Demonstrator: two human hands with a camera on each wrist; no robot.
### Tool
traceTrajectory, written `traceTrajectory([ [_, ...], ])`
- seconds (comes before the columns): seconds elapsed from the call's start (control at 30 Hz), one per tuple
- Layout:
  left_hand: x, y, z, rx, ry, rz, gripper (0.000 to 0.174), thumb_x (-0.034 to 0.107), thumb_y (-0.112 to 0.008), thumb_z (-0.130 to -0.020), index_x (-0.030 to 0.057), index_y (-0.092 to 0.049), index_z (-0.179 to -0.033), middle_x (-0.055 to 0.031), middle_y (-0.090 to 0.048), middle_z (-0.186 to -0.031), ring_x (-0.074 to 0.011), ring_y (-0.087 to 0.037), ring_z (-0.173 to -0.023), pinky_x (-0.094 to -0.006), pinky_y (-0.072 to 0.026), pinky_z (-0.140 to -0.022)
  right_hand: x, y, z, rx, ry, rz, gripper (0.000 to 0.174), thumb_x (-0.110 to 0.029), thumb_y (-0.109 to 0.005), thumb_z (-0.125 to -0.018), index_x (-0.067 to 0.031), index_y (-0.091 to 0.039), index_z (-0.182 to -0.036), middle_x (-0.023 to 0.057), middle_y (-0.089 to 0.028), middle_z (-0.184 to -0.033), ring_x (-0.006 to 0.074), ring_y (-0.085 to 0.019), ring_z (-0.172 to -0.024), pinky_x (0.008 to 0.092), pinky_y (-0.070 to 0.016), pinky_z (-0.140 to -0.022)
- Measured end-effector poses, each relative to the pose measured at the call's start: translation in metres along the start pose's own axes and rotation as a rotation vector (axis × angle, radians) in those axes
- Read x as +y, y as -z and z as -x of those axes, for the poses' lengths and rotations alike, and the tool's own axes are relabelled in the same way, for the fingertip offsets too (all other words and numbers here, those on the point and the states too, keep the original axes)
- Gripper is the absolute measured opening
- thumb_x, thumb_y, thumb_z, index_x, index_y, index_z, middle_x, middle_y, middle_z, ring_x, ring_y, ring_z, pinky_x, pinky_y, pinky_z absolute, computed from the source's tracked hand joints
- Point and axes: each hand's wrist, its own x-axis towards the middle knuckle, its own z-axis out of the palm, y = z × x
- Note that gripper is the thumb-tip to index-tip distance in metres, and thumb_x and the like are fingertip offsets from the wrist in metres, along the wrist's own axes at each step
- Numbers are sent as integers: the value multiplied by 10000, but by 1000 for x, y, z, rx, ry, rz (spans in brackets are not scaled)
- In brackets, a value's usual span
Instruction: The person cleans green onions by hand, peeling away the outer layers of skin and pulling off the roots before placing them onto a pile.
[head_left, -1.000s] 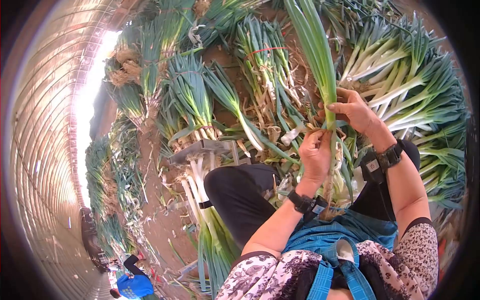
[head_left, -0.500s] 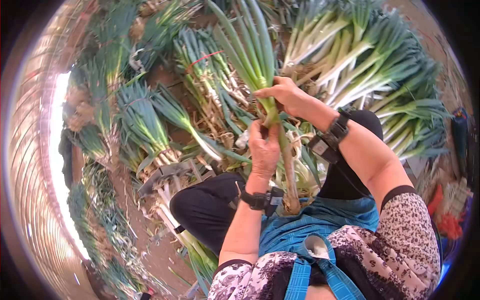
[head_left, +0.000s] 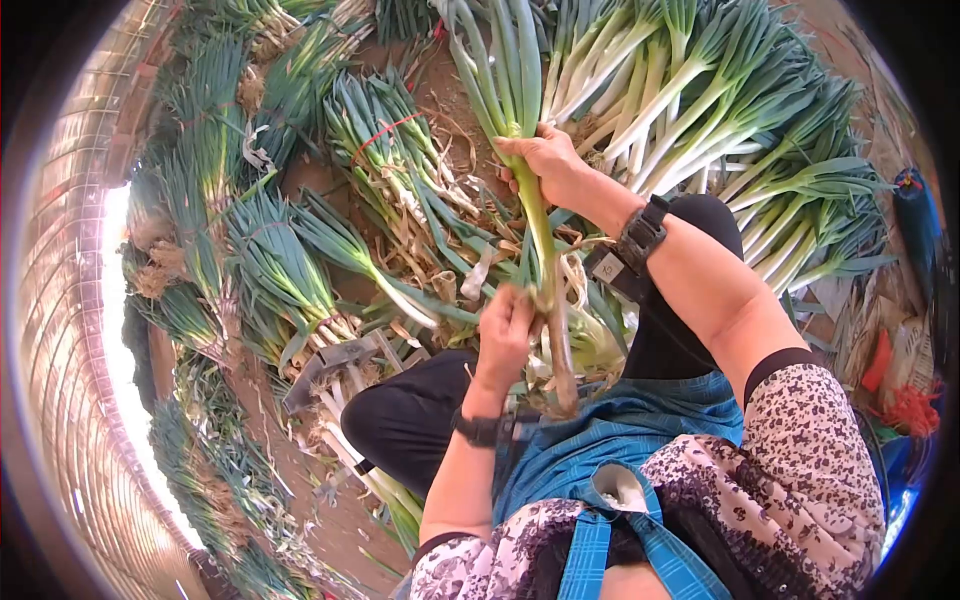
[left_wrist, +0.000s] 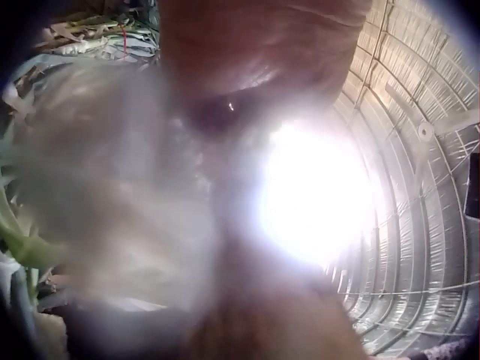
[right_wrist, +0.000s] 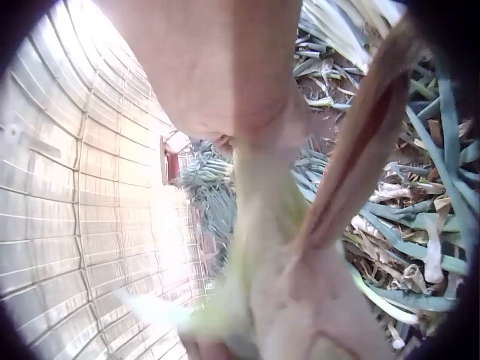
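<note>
In the head view a long green onion stands upright before the person, leaves at the top, roots near the lap. The right hand grips it just below the leaves, thumb across the front. Lower down, the left hand is beside the stalk with curled fingers pinching a strip of outer layer, blurred. The right wrist view has the right hand above the pale stalk, a brown dry strip slanting off it. In the left wrist view the left hand is close and blurred.
Peeled onions with white stems lie fanned at the right. Tied bundles and a loose onion lie at the left. A metal stand holds onions near the left knee. Leaf scraps litter the ground.
The left hand has moved down along the stalk, away from the right hand, which stays below the leaves. The head view has shifted, and the onion with both hands now appears further left.
</note>
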Motion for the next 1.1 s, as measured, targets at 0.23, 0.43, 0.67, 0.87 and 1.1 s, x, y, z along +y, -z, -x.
traceTrajectory([
  [0.23, -61, 24, 51, -40, 210, -338, 170, 168, -608, -881, 6, -577, -837, -5, -546, -697, -72, -479, -625, -226, -413, -579, -3, 7, 3, -286, 80, -3, 391, -15, -601, -865, -108, -453, -1214, 59, -551, -881, 181, -570, -666, 330, -514, -576],
  [0.43, 22, 5, -20, 342, -219, -372, 194, 97, -674, -836, -34, -633, -972, -7, -615, -801, -58, -529, -682, -208, -438, -623, 17, 4, 24, -412, 77, 11, 636, 56, -569, -844, -167, -379, -1409, 50, -591, -995, 158, -597, -878, 308, -507, -765],
  [0.67, 15, -13, -42, 368, -178, -271, 148, 64, -664, -831, -58, -640, -910, -35, -644, -780, -64, -556, -685, -205, -458, -643, 20, 0, 31, -347, 175, 147, 728, 63, -629, -797, -118, -325, -1433, 74, -602, -934, 137, -587, -800, 283, -482, -670],
  [0.87, 15, -5, -48, 410, -141, -321, 173, 79, -675, -810, -65, -637, -897, -42, -645, -770, -66, -553, -664, -208, -456, -615, 21, -7, 29, -238, 232, 162, 770, 72, -669, -751, -8, -295, -1419, 98, -589, -899, 156, -582, -747, 286, -474, -625],
  [1.1, 13, 1, -48, 380, -151, -484, 135, 39, -642, -751, -65, -628, -835, -69, -641, -712, -87, -545, -630, -237, -456, -598, 29, -8, 26, -273, 252, 174, 775, 82, -686, -709, 44, -311, -1387, 111, -607, -904, 169, -592, -752, 291, -491, -648],
])
